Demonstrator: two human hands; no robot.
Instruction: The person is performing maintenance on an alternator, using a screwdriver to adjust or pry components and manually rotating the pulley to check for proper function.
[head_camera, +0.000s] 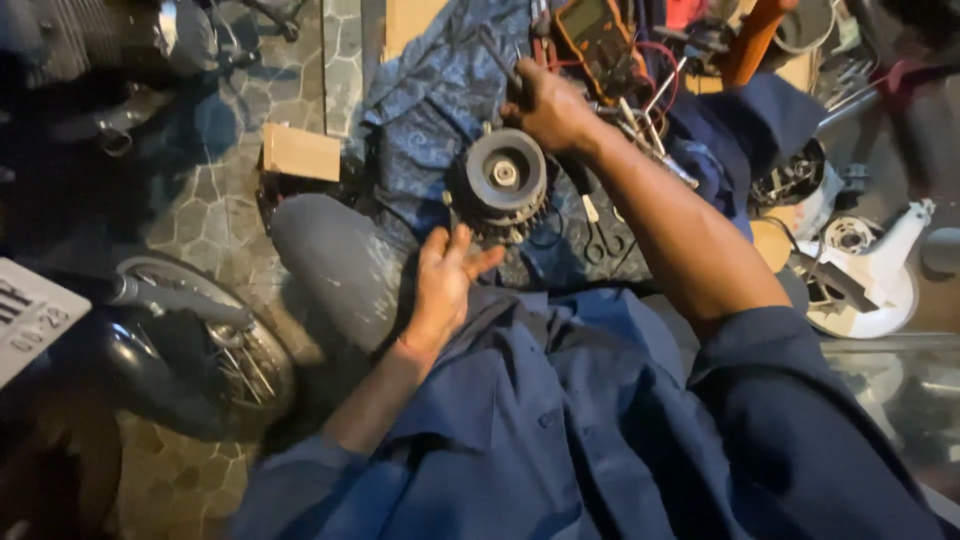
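— Hand first: what is the right hand doing?
— Closed around a thin dark tool, fist just beyond the far edge of the motor. The tool's shaft sticks out up and to the left of the knuckles. I cannot tell what kind of tool it is

— And the left hand?
— Open, fingers spread, palm turned toward the motor's near side. The fingertips are just beside its lower edge; whether they touch it I cannot tell

— Where does the motor sit?
— Mid-scene, on a blue patterned cloth, between the two hands. It is round and dark, with a grey disc face and a small pale hub in the middle, and toothed fins around its near rim

— What lies about it?
— Scissors just right of the motor, partly under the right forearm. Farther off, an orange-edged meter with red and dark leads trailing from it. To the left of the cloth, a small cardboard box on the stone-paved floor

— Anything further out?
— A white fan base at the right, near other loose parts. At the near left, a motorbike wheel with spokes. The person's grey knee rises just left of the open hand, and blue sleeves cover both arms near the camera
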